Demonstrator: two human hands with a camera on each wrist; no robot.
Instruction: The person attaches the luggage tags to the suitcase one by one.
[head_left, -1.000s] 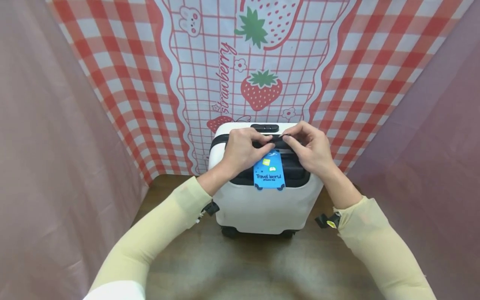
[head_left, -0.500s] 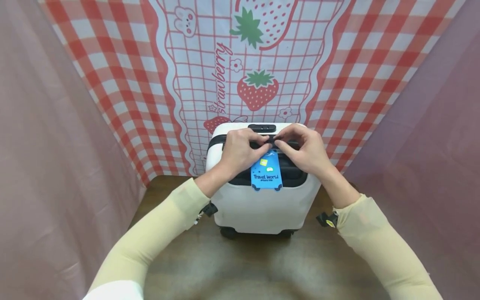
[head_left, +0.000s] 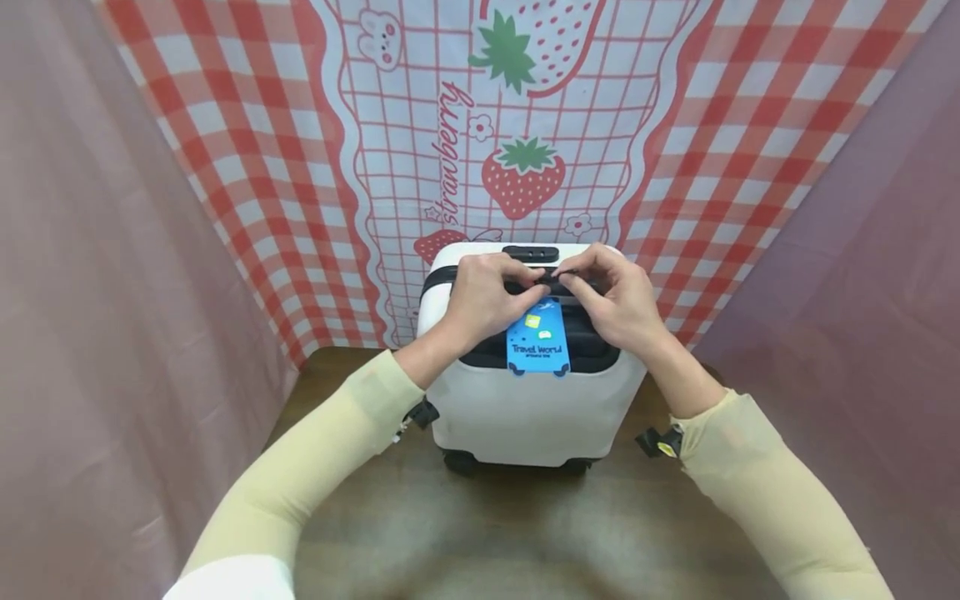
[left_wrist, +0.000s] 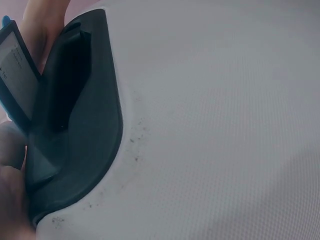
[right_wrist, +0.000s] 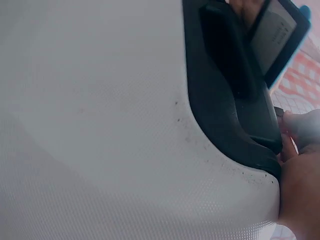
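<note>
Blue and rectangular, the tag (head_left: 538,337) reads "Travel World".

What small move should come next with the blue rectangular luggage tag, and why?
Probably ease the thin dark strip in the right hand toward the left hand: their fingertips nearly meet above the tag, which hangs in front of the white hard-shell suitcase. Whether the strip is fastened is hidden.
</note>
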